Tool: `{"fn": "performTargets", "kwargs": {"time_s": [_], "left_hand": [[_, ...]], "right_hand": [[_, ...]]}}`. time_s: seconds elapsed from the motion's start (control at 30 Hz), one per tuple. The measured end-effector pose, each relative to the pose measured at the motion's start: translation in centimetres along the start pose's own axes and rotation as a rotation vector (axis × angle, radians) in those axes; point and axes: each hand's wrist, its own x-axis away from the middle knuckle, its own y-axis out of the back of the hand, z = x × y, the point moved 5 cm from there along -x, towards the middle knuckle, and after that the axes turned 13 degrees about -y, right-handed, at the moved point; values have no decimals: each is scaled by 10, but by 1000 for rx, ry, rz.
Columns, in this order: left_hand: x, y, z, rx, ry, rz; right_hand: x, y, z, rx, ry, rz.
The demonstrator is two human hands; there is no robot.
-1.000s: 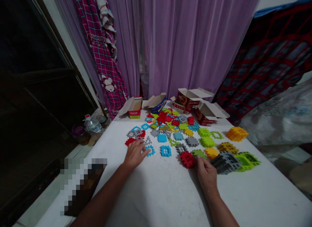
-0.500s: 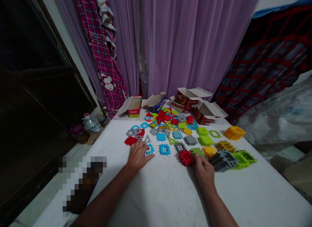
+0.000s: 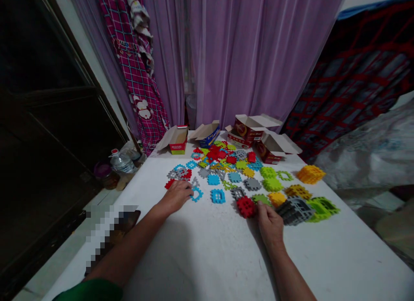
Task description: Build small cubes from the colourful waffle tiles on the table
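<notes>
My right hand (image 3: 271, 222) is closed at the right edge of a stack of red toothed building tiles (image 3: 246, 207), thumb and forefinger together against it. Just behind its fingertips lies a green tile (image 3: 261, 199). At the left of the spread, my left hand (image 3: 176, 196) rests low with its fingers stretched forward, beside a blue ring-shaped tile (image 3: 197, 195). A red tile (image 3: 168, 183) lies partly covered behind that hand. Nearby are a grey triangular piece (image 3: 195, 182) and a blue window tile (image 3: 217, 196). My left thumb is mostly hidden.
Sorted stacks stand on the right: dark grey frames (image 3: 296, 210), green frames (image 3: 323, 209) and yellow tiles (image 3: 310, 174). A mixed pile (image 3: 215, 154) lies farther back. Several opened cartons, including a blue box (image 3: 209, 136), line the far edge of the white table (image 3: 223, 253).
My left hand has drawn back to the left, uncovering more of the blue ring tile and covering part of the red tile. My right hand stays at the red stack.
</notes>
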Motion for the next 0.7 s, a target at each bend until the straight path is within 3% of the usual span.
{"fn": "performTargets", "kwargs": {"time_s": [0.2,0.4,0.7], "left_hand": [[-7,6,-28,51,-38,-32],[-36,-3,-67,-6,-14,-112],[-60,-16,-79,-157,-84,-31]], "right_hand": [[-3,-2,-3,-14,4,-1],[-9,-3,-11,-21,19,27],[-10,-3,-5,0,4,62]]}}
